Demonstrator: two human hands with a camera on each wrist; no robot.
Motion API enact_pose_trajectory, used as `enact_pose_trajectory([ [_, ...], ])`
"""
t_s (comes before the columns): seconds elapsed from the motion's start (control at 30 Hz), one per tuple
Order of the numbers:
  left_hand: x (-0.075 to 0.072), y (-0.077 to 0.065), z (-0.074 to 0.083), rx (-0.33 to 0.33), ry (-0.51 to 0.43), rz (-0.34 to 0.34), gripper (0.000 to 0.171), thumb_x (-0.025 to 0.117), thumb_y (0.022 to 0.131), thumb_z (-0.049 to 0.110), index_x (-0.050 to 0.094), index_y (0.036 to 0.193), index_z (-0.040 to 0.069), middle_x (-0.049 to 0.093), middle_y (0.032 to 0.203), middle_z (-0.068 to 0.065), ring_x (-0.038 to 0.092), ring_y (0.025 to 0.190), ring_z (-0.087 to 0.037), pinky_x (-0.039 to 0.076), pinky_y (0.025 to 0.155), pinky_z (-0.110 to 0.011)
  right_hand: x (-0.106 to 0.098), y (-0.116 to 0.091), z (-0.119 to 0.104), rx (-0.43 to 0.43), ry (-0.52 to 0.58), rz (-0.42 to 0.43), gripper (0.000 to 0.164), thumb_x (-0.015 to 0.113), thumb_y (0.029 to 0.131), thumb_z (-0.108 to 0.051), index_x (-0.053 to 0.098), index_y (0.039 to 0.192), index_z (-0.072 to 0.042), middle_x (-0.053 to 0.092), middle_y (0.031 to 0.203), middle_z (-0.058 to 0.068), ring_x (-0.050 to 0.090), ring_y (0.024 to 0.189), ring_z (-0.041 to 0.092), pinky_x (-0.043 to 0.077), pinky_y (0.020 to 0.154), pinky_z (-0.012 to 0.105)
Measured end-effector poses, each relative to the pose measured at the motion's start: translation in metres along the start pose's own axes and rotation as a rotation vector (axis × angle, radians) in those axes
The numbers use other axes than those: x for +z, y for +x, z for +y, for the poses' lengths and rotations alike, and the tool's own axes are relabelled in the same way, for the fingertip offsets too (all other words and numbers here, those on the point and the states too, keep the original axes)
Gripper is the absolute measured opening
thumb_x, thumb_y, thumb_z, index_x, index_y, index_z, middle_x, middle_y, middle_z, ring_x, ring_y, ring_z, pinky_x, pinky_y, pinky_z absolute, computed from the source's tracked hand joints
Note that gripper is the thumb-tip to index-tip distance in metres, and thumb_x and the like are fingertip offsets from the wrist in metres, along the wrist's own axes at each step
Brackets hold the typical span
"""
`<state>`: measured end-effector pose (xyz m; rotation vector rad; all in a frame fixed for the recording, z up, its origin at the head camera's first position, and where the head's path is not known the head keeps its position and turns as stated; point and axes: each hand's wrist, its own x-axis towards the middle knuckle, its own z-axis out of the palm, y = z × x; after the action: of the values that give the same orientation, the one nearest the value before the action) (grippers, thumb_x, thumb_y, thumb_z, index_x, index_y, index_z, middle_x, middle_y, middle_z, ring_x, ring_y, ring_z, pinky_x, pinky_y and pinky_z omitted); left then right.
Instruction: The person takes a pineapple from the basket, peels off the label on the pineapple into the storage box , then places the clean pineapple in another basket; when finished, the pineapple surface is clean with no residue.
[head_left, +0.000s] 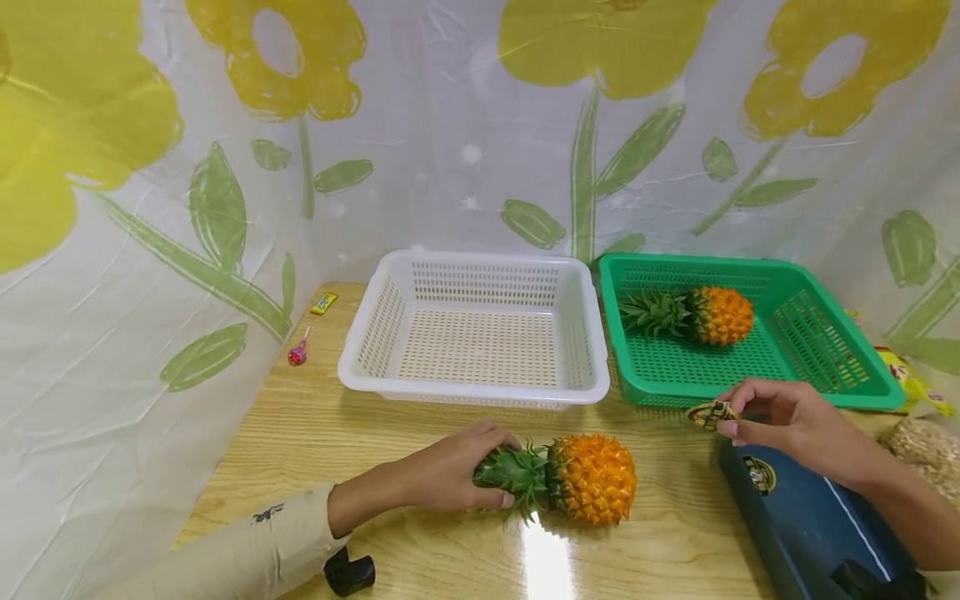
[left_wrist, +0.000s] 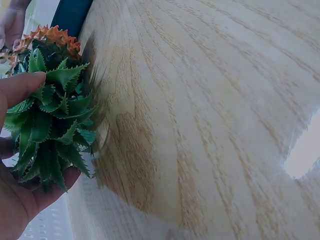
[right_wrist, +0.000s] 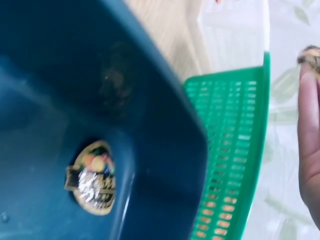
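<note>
My left hand grips the green leafy crown of a small orange pineapple lying on its side on the wooden table. In the left wrist view the thumb lies over the spiky leaves and other fingers curl beneath them. Over the near edge of the green basket, my right hand pinches a small gold-and-black label between thumb and fingertips. Below that hand sits a dark blue box. A round gold emblem shows on the box in the right wrist view.
A white basket stands at the back middle. Beside it, the green basket holds another pineapple. A wrapped lollipop and a yellow candy lie far left. Yellow packets and a beige bag lie far right.
</note>
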<state>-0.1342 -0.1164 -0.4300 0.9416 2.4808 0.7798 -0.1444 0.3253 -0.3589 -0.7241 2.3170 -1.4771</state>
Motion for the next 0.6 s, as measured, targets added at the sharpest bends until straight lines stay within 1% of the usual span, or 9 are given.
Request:
enact_pose_trajectory([
  [0.1, 0.001, 0.0, 0.0, -0.002, 0.01, 0.001, 0.061, 0.071, 0.089, 0.051, 0.05, 0.14, 0.025, 0.05, 0.136, 0.002, 0.054, 0.121, -0.014, 0.049, 0.102, -0.039, -0.007, -0.006, 0.01, -0.003, 0.08, -0.057, 0.018, 0.048, 0.1, 0.011, 0.056, 0.105, -0.005, 0.07, 0.101, -0.003, 0.07, 0.089, 0.018, 0.059, 0.074, 0.033],
  [0.17, 0.001, 0.0, 0.0, -0.001, 0.012, 0.0, 0.061, 0.072, 0.089, 0.05, 0.05, 0.14, 0.024, 0.051, 0.135, 0.002, 0.054, 0.12, -0.014, 0.049, 0.101, -0.038, -0.01, -0.01, 0.017, 0.007, 0.089, -0.075, 0.02, 0.047, 0.1, 0.011, 0.055, 0.107, -0.006, 0.07, 0.093, 0.0, 0.069, 0.082, 0.02, 0.058, 0.071, 0.033],
  [0.23, 0.001, 0.0, 0.0, 0.0, 0.012, 0.001, 0.061, 0.072, 0.089, 0.05, 0.051, 0.14, 0.024, 0.051, 0.134, 0.001, 0.054, 0.119, -0.014, 0.05, 0.1, -0.038, -0.013, -0.015, 0.023, 0.036, 0.081, -0.07, 0.021, 0.047, 0.101, 0.009, 0.054, 0.11, -0.008, 0.07, 0.091, 0.001, 0.067, 0.079, 0.021, 0.057, 0.069, 0.034],
  [0.3, 0.0, -0.001, 0.001, -0.003, 0.014, -0.002, 0.061, 0.072, 0.089, 0.051, 0.05, 0.14, 0.024, 0.051, 0.134, 0.002, 0.054, 0.118, -0.014, 0.05, 0.1, -0.038, -0.016, -0.02, 0.028, 0.069, 0.072, -0.06, 0.025, 0.047, 0.102, 0.008, 0.055, 0.117, -0.011, 0.069, 0.092, 0.0, 0.065, 0.076, 0.022, 0.056, 0.067, 0.036],
  [0.37, -0.001, -0.001, 0.002, -0.005, 0.014, -0.005, 0.061, 0.071, 0.089, 0.051, 0.05, 0.14, 0.025, 0.05, 0.135, 0.002, 0.054, 0.118, -0.014, 0.05, 0.1, -0.038, -0.02, -0.025, 0.033, 0.081, 0.061, -0.06, 0.034, 0.047, 0.102, 0.008, 0.054, 0.128, -0.013, 0.068, 0.095, 0.001, 0.064, 0.077, 0.023, 0.055, 0.066, 0.037],
  [0.47, -0.001, -0.001, 0.002, -0.009, 0.012, -0.011, 0.061, 0.071, 0.09, 0.052, 0.05, 0.14, 0.025, 0.05, 0.136, 0.002, 0.054, 0.121, -0.014, 0.049, 0.101, -0.039, -0.029, -0.033, 0.041, 0.119, 0.034, -0.084, 0.047, 0.046, 0.103, 0.006, 0.053, 0.14, -0.022, 0.07, 0.1, 0.001, 0.066, 0.079, 0.022, 0.055, 0.066, 0.036],
  [0.53, -0.001, -0.001, 0.001, -0.008, 0.008, -0.013, 0.06, 0.071, 0.09, 0.051, 0.05, 0.14, 0.024, 0.049, 0.137, 0.002, 0.054, 0.122, -0.015, 0.049, 0.102, -0.039, -0.035, -0.038, 0.046, 0.145, -0.008, -0.098, 0.048, 0.047, 0.103, 0.004, 0.054, 0.141, -0.025, 0.071, 0.101, -0.001, 0.067, 0.08, 0.022, 0.055, 0.065, 0.035],
  [0.6, -0.001, -0.001, 0.001, -0.01, 0.007, -0.014, 0.061, 0.071, 0.09, 0.051, 0.05, 0.14, 0.023, 0.05, 0.137, 0.002, 0.054, 0.123, -0.016, 0.049, 0.103, -0.04, -0.041, -0.042, 0.051, 0.191, -0.039, -0.11, 0.047, 0.048, 0.104, 0.0, 0.057, 0.137, -0.031, 0.071, 0.101, -0.003, 0.068, 0.08, 0.02, 0.056, 0.065, 0.035],
])
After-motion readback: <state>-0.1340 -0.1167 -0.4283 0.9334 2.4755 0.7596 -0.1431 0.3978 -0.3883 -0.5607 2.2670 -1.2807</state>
